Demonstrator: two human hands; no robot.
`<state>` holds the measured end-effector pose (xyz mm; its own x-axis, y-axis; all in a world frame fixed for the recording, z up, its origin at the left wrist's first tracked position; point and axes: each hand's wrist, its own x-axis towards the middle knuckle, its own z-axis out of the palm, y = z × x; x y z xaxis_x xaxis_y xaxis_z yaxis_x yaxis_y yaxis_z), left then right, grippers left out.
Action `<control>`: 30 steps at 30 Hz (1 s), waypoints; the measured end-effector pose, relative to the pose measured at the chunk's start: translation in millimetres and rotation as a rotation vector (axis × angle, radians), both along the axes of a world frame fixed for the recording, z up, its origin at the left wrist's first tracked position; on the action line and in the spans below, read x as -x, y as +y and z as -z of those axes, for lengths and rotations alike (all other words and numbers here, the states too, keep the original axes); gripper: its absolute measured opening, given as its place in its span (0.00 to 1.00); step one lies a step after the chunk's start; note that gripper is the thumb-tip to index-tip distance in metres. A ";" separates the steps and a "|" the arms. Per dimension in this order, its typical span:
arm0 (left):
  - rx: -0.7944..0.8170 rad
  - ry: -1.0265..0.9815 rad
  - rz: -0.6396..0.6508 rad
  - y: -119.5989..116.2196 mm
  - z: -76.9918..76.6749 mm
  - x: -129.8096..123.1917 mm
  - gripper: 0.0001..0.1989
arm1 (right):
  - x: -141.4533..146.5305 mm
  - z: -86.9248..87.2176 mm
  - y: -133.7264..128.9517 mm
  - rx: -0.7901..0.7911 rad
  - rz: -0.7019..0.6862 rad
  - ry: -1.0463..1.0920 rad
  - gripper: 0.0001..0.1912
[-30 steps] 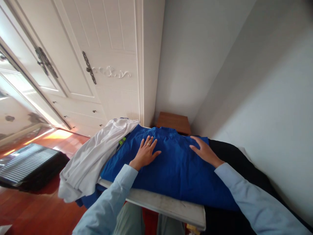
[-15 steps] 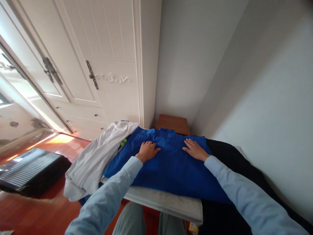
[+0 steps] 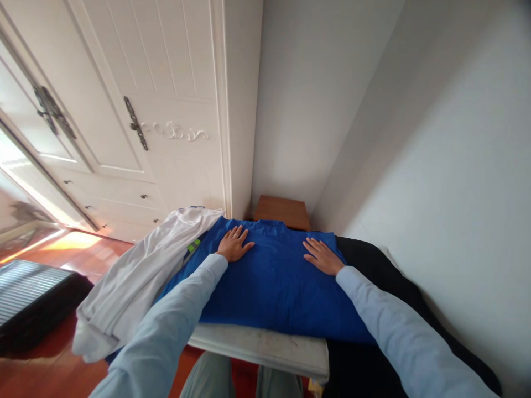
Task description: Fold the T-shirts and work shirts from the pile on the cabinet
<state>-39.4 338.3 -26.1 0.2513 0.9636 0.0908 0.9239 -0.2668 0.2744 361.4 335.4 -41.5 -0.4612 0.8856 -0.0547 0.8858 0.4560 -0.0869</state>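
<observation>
A blue shirt (image 3: pixel 274 282) lies spread over a board with a pale cover (image 3: pixel 265 345), its collar at the far edge. My left hand (image 3: pixel 234 244) rests flat on the upper left of the shirt, fingers spread. On the upper right, my right hand (image 3: pixel 323 256) lies palm down with its fingers stretched out. Neither hand grips the cloth. Beside the shirt on the left, a white garment (image 3: pixel 136 276) drapes over the board's side. Black cloth (image 3: pixel 373 265) extends from under the shirt on the right.
A white wardrobe (image 3: pixel 178 72) stands at the back left, with a small wooden stand (image 3: pixel 282 210) near the wall corner. A black suitcase (image 3: pixel 37 304) lies on the red wooden floor (image 3: pixel 53 365). The grey wall (image 3: pixel 448 138) rises along the right.
The view has turned slightly to the right, so everything sits further left. My left hand has opened wider and slid a little up the shirt; my right hand stays flat on it.
</observation>
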 end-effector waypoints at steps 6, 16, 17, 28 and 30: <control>0.071 0.130 -0.170 -5.7 -12.6 29.4 0.39 | -62.0 -5.2 -18.2 0.024 0.105 -0.058 0.42; -0.098 0.100 -0.028 -74.3 -39.0 -19.9 0.34 | 13.6 -55.9 -76.7 -0.027 0.216 -0.025 0.44; -0.093 0.076 0.049 -84.7 -37.2 -39.1 0.34 | 38.6 -57.2 -86.0 -0.089 0.132 0.051 0.43; 0.034 -0.040 0.408 -154.2 -9.0 -37.7 0.30 | 62.1 -6.9 -175.3 -0.017 -0.090 0.045 0.38; 0.050 -0.070 0.317 -155.9 -10.9 -12.4 0.31 | 27.7 -8.4 -181.0 -0.003 -0.034 0.010 0.39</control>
